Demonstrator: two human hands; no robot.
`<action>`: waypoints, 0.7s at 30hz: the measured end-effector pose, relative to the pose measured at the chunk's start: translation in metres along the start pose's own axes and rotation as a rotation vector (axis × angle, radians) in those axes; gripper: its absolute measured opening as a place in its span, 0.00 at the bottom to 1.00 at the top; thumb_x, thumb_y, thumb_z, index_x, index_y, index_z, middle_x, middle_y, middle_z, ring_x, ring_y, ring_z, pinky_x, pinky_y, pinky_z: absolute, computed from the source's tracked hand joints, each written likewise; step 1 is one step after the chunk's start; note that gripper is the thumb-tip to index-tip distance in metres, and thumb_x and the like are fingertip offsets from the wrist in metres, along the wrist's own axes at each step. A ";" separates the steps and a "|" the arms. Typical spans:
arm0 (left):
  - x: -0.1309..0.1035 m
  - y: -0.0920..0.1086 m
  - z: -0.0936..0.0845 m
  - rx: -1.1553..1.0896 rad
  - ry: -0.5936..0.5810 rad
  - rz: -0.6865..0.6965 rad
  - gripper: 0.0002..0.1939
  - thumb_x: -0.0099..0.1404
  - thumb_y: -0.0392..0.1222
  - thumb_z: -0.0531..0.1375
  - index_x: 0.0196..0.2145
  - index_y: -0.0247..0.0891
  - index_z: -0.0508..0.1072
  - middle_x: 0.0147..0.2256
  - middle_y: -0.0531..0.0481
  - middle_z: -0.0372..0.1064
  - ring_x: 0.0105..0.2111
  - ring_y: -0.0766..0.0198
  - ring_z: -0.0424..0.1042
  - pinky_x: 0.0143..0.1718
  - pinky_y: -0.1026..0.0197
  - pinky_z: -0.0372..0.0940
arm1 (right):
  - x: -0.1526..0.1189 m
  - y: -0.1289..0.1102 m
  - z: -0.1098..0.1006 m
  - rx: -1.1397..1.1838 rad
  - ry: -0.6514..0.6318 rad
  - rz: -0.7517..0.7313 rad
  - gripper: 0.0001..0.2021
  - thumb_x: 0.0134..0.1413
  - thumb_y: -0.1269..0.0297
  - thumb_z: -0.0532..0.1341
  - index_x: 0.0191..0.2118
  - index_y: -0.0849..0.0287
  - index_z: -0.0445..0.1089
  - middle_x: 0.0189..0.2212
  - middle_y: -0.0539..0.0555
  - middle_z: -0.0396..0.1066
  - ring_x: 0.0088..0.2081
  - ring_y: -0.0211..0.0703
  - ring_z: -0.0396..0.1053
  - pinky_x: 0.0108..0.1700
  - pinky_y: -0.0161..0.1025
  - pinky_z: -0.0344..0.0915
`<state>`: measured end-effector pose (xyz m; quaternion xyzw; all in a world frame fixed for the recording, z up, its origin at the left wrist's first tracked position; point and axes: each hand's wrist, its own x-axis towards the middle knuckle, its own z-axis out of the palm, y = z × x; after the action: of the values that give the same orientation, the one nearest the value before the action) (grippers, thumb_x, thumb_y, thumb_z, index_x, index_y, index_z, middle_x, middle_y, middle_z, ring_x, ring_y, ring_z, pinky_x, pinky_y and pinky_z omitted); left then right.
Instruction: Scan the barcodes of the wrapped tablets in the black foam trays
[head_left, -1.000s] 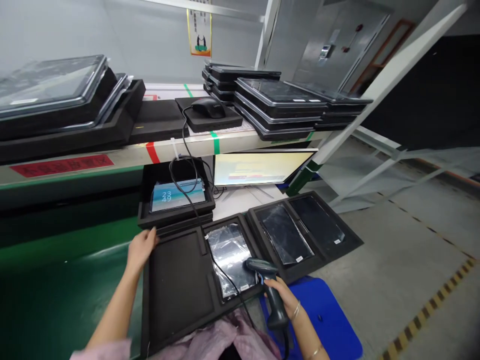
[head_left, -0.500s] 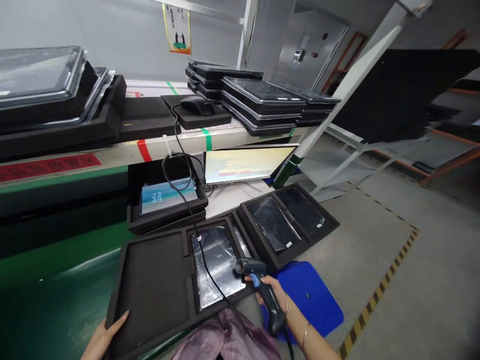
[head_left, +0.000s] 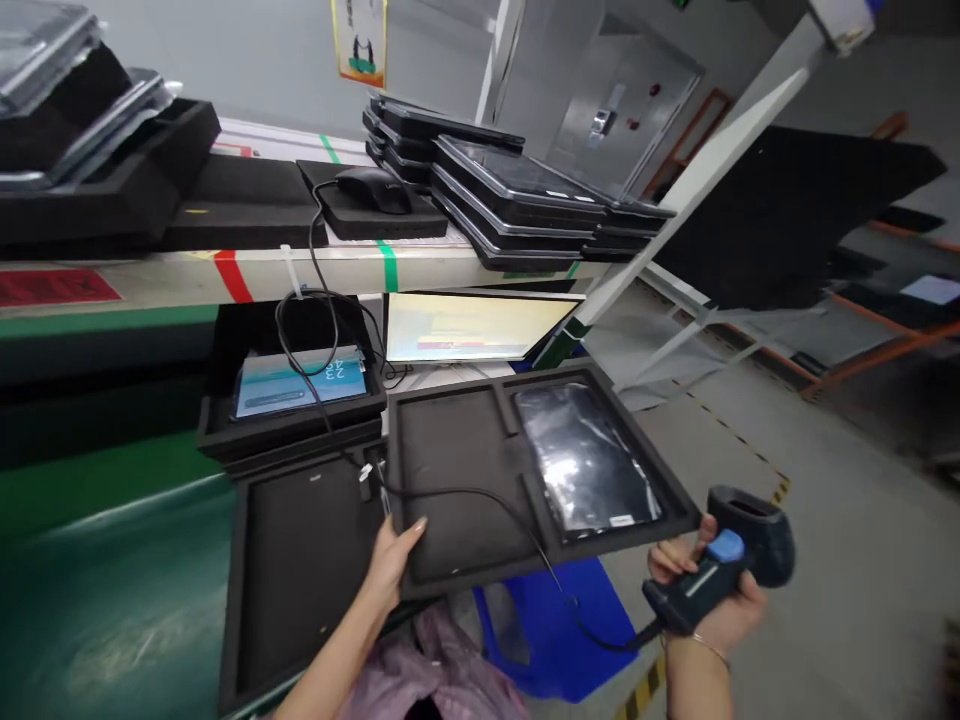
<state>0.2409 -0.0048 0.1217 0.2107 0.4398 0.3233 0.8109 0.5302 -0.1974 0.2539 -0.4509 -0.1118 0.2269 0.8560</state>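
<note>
My left hand point(head_left: 394, 560) grips the left edge of a black foam tray point(head_left: 457, 570), thumb on top. The tray's left compartment is bare; a dark tablet point(head_left: 589, 455) in shiny film lies in its right one. My right hand point(head_left: 724, 610) is wrapped round a black barcode scanner point(head_left: 750, 535) with a blue trigger. Its fingers are at the tray's right front corner; whether they grip it I cannot tell. The scanner's cable point(head_left: 480, 490) runs across the tray. Under the held tray, partly covered, is another foam tray point(head_left: 300, 560).
A lit tablet point(head_left: 300, 382) rests in a stacked tray at the left, beside a monitor point(head_left: 480, 328). On the shelf are a mouse point(head_left: 379, 188) and stacked tablets point(head_left: 517, 205). A blue stool point(head_left: 570, 620) stands below; a white post point(head_left: 690, 180) rises at the right.
The tray with the filmed tablet has moved right, uncovering the tray beneath and covering the two-tablet tray. My left hand moved right with it. The scanner has swung right and turned.
</note>
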 end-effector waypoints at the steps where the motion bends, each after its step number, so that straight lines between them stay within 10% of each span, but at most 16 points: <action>1: 0.011 -0.012 0.033 -0.029 -0.064 0.029 0.33 0.48 0.47 0.68 0.50 0.36 0.61 0.44 0.40 0.71 0.40 0.55 0.73 0.43 0.54 0.70 | 0.021 -0.007 -0.002 -0.028 -0.003 0.001 0.30 0.38 0.52 0.58 0.51 0.54 0.66 0.18 0.46 0.52 0.22 0.31 0.53 0.24 0.28 0.55; 4: 0.042 -0.044 0.112 0.231 -0.121 0.170 0.25 0.58 0.45 0.59 0.50 0.33 0.60 0.48 0.37 0.69 0.45 0.58 0.71 0.46 0.59 0.67 | 0.086 -0.011 -0.016 -0.203 0.044 0.110 0.29 0.35 0.57 0.59 0.49 0.58 0.66 0.22 0.48 0.61 0.24 0.34 0.60 0.26 0.33 0.62; 7: 0.062 -0.060 0.150 0.575 -0.040 0.206 0.20 0.58 0.41 0.58 0.46 0.29 0.63 0.46 0.33 0.69 0.48 0.54 0.69 0.49 0.57 0.64 | 0.141 0.004 -0.038 -0.410 0.142 0.278 0.26 0.35 0.60 0.60 0.46 0.58 0.67 0.27 0.48 0.68 0.23 0.36 0.65 0.27 0.36 0.65; 14: 0.045 -0.062 0.153 1.390 0.076 0.144 0.23 0.59 0.55 0.51 0.40 0.31 0.68 0.35 0.34 0.73 0.39 0.44 0.73 0.40 0.49 0.66 | 0.183 0.023 -0.082 -0.631 0.218 0.520 0.24 0.31 0.60 0.63 0.42 0.57 0.68 0.25 0.46 0.71 0.21 0.38 0.67 0.23 0.34 0.64; 21: 0.048 -0.054 0.158 1.555 0.144 0.151 0.24 0.61 0.56 0.47 0.38 0.33 0.70 0.35 0.37 0.73 0.37 0.47 0.73 0.38 0.52 0.67 | 0.184 0.027 -0.068 -0.784 0.166 0.495 0.25 0.30 0.57 0.65 0.41 0.60 0.68 0.28 0.48 0.72 0.23 0.38 0.67 0.26 0.34 0.65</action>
<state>0.4131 -0.0178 0.1429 0.7259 0.5759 -0.0105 0.3759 0.7104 -0.1432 0.1902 -0.7701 -0.0092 0.3278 0.5472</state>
